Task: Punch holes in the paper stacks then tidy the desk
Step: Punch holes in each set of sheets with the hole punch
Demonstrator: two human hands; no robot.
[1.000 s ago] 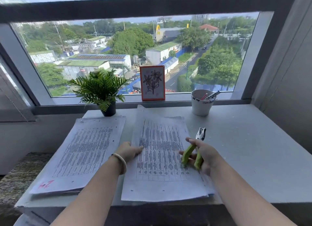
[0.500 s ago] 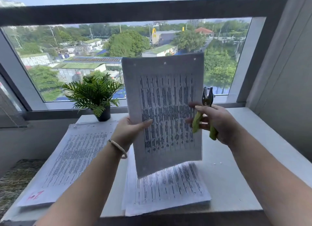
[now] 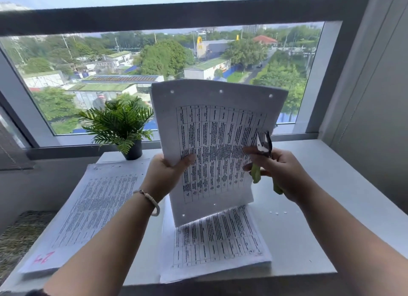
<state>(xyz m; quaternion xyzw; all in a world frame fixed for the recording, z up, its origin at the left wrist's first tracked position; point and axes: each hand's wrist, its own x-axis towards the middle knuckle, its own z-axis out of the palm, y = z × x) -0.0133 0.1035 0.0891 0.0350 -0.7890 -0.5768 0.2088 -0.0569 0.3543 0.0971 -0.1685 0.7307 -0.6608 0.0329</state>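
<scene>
I hold a thin sheaf of printed sheets upright above the desk, with several punched holes along its top edge and near its bottom. My left hand grips its left edge, thumb in front. My right hand grips a green-handled hole punch, whose metal jaws point up at the sheaf's right edge, and its fingertips touch the paper. Under the sheaf a paper stack lies flat on the desk. A second paper stack, marked in red at its near corner, lies to the left.
A small potted plant stands at the back of the white desk by the window sill. Paper punch dots lie on the desk right of the middle stack. A grey wall runs along the right side.
Both hands lifted the top sheaf off the middle stack and raised it upright. It now sits slightly lower and tilted right, with the punch closer to its right edge.
</scene>
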